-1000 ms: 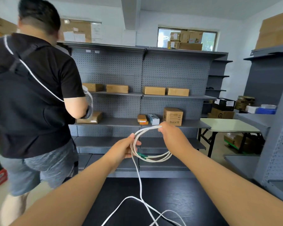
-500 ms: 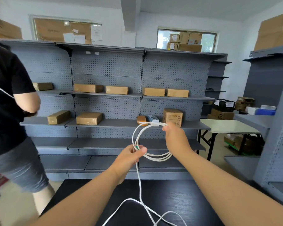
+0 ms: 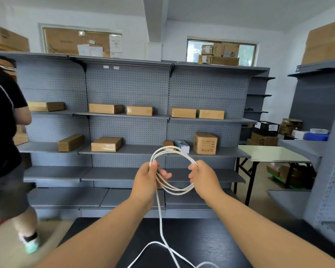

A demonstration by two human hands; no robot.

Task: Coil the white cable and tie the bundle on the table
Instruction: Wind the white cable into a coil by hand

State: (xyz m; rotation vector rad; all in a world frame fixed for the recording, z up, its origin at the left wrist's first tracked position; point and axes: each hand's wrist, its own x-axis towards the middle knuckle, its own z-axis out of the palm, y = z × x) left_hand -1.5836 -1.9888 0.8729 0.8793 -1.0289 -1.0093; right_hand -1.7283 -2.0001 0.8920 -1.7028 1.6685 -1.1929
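White cable [image 3: 172,151] coiled in loops between your hands, left hand [image 3: 146,180] and right hand [image 3: 203,178] both pinching it, tail down to the table [image 3: 220,240].

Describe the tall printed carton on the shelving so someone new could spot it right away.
Start at the grey pegboard shelving facing the camera and go to its right-hand bay, second shelf down. The tall printed carton stands there, just above and right of the white cable coil held up in both hands. Its neighbours are flat, plain parcels; this one is nearly cube-shaped with dark print on its front.
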